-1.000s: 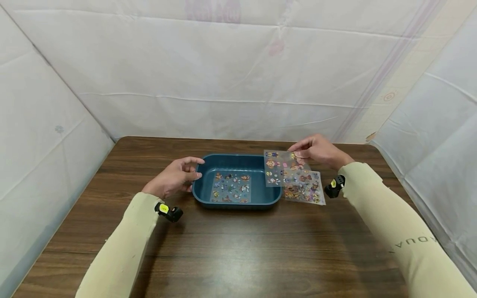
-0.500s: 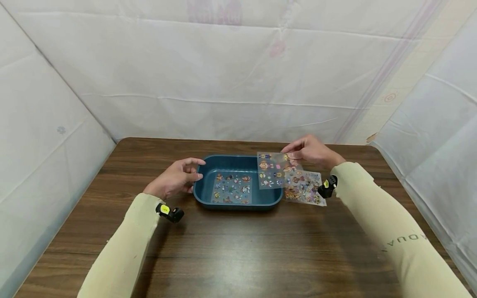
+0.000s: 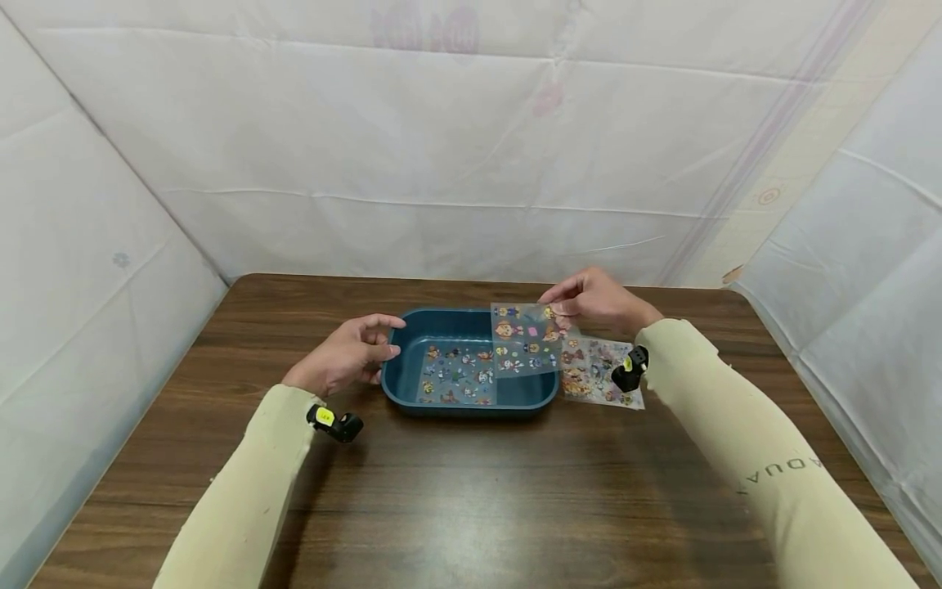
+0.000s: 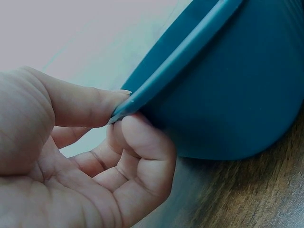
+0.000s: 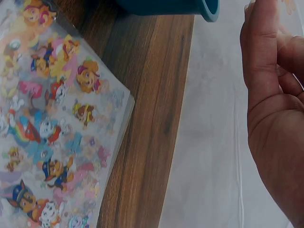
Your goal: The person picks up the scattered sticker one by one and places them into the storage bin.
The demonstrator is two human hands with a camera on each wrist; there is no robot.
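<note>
A blue plastic tub (image 3: 401,383) stands on the wooden table, with one sticker sheet (image 3: 456,374) lying flat inside it. My left hand (image 3: 384,339) is at the tub's left end; in the left wrist view the left hand (image 4: 126,114) pinches the tub's rim (image 4: 190,50) between thumb and curled fingers. My right hand (image 3: 562,307) pinches the far corner of a clear cartoon sticker sheet (image 3: 524,339) and holds it above the tub's right half. Another sticker sheet (image 3: 599,372) lies on the table right of the tub, also seen close up as the flat sticker sheet (image 5: 52,123).
The brown wooden table (image 3: 471,499) is enclosed by white fabric walls (image 3: 456,164) at the back and both sides. A small black camera sits on each wrist. The tub's corner (image 5: 190,7) shows at the top of the right wrist view.
My right hand has carried the held sticker sheet leftward, from over the tub's right edge to further over the tub. The left hand has stayed at the rim.
</note>
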